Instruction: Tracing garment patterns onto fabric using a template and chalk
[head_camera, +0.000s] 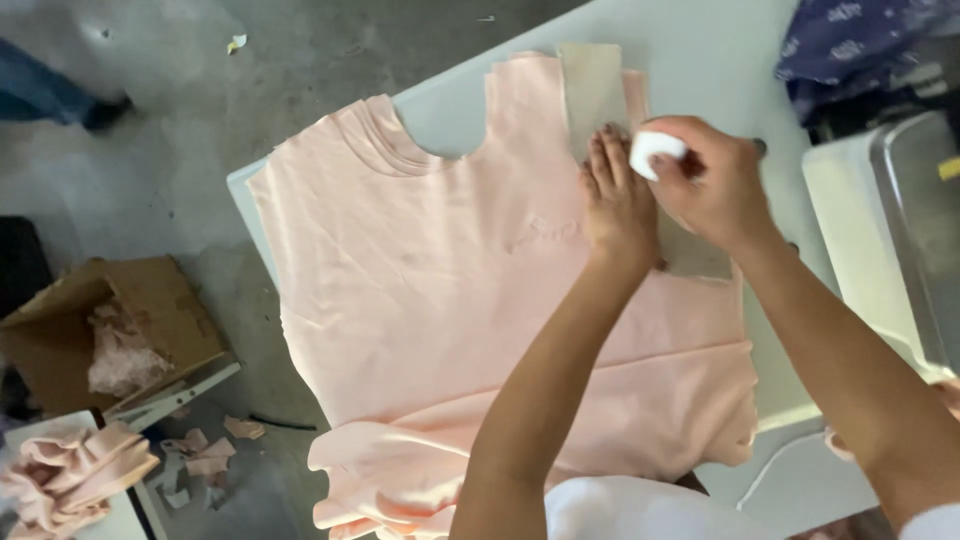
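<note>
At the far left we see a cardboard box (120, 330) on the floor with pink offcuts inside, and more folded pink cloth (70, 475) on a low stand below it; both sit within arm's reach of the table (700, 50), likely so cuttings can be dropped aside.

Moving right, the pink fabric (430, 290) lies spread flat across the pale table, several layers stacked with their neckline curves aligned, the lower edge spilling over the near side. A tan pattern (592, 90) rests on its upper right part, along the shoulder and armhole.

Our left hand (617, 200) comes in from below, arm stretched forward, palm down and fingers extended flat, grasping nothing; it presses on the pattern's edge, which seems meant to stop it sliding on the cloth.

Just beside it, touching, our right hand (715, 180) reaches across from the right, wrist bent, fingers pinched round a small white chalk (655, 150) at the pattern's edge. Whether the chalk tip meets the cloth we cannot quite tell.
</note>
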